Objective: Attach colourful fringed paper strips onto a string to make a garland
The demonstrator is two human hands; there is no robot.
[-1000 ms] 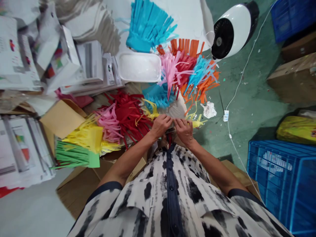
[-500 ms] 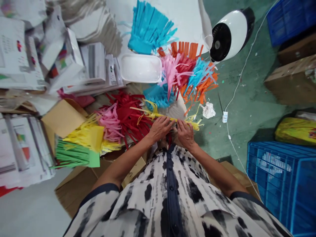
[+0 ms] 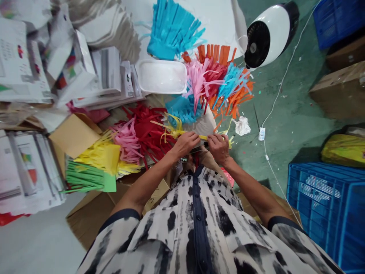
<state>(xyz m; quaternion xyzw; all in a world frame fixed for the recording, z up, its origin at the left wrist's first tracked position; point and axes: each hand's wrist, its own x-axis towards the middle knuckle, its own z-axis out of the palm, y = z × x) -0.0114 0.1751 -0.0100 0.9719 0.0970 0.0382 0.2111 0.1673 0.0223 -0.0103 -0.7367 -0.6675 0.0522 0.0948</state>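
Observation:
A yellow paper tassel (image 3: 203,137), twisted narrow in its middle, stretches between my two hands above my lap. My left hand (image 3: 186,143) is closed around it, with loose fringe strips fanning out past the fingers to the left. My right hand (image 3: 218,147) pinches the other side, and a few yellow ends poke out to its right. Just beyond the hands lies a blue fringed paper piece (image 3: 184,109). Red fringe (image 3: 148,131) and pink fringe (image 3: 127,139) lie to the left of my left hand.
A white plastic tray (image 3: 162,77) stands ahead, near fanned blue fringe (image 3: 171,32) and orange fringe (image 3: 218,55). Yellow fringe (image 3: 111,156) and green fringe (image 3: 85,177) lie left. A white fan (image 3: 270,34), a cable and a blue crate (image 3: 319,205) are on the right.
My hands have moved slightly apart, the right one shifting right along the yellow tassel, so more of its twisted middle shows. A bit of red shows below my right wrist.

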